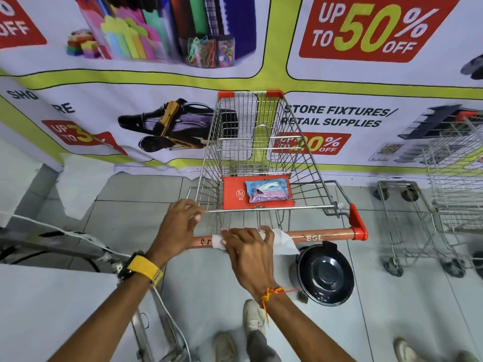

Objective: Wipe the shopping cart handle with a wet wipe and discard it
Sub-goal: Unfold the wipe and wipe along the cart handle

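The shopping cart's orange handle (318, 235) runs across the middle of the view. My right hand (248, 253) presses a white wet wipe (285, 242) around the handle's left half; the wipe's ends stick out on both sides of the hand. My left hand (177, 226) grips the cart's left end, where the wire frame meets the handle. A blue and pink pack of wipes (268, 190) lies on the red child-seat flap (232, 192) inside the cart.
A black round-lidded bin (325, 274) stands on the tiled floor just below the handle's right part. A second wire cart (444, 205) is parked at the right. A printed banner (156, 82) covers the wall right behind the cart. A grey counter (52, 309) is at the lower left.
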